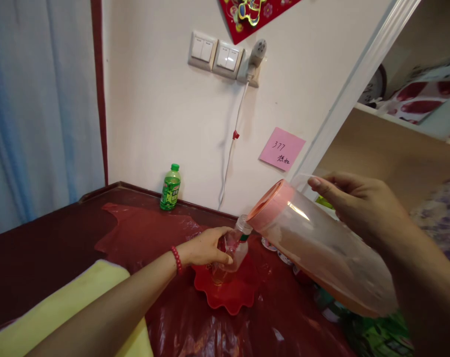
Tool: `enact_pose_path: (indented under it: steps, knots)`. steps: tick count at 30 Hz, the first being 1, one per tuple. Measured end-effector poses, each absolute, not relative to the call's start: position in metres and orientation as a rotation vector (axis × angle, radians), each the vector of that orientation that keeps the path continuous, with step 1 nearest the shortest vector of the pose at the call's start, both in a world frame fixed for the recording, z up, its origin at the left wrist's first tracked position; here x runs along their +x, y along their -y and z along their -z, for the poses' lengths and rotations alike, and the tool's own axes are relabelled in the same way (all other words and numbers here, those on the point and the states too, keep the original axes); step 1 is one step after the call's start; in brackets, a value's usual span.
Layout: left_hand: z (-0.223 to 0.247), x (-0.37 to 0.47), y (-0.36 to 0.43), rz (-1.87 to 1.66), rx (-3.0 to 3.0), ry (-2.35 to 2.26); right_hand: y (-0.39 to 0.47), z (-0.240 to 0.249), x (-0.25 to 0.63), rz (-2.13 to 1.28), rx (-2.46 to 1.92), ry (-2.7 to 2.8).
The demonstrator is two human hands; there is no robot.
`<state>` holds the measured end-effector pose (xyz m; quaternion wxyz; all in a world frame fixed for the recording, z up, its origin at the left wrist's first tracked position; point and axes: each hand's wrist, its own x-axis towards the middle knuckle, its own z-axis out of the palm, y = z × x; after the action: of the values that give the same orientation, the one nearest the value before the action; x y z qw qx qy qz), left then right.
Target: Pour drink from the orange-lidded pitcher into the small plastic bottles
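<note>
My left hand (210,248), with a red bead bracelet at the wrist, is wrapped round a clear plastic bottle (239,250). The bottle has no cap and stands in a red scalloped tray (230,297), with some liquid low inside it. In my right hand (353,198) is the handle of a translucent pitcher (317,243) with an orange-pink rim. The pitcher is tilted left, its spout at the bottle's mouth. Whether liquid is flowing cannot be made out.
A green-capped drink bottle (170,188) stands by the wall. A yellow cloth (76,302) lies at the left front, and red plastic sheeting (146,233) covers part of the dark table. A white cord (230,158) hangs from the socket. Green packages (384,332) sit at the lower right, below shelves.
</note>
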<state>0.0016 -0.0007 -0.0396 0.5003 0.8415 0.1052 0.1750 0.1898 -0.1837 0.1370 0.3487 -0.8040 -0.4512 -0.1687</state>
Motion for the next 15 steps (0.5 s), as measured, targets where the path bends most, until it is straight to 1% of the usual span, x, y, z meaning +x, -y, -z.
enact_pose_path:
  steps: [15]
  knots:
    - [0.039, 0.0015, 0.0011, -0.432, 2.052, -0.264, 0.1834, -0.1369, 0.1903, 0.429, -2.092, 1.173]
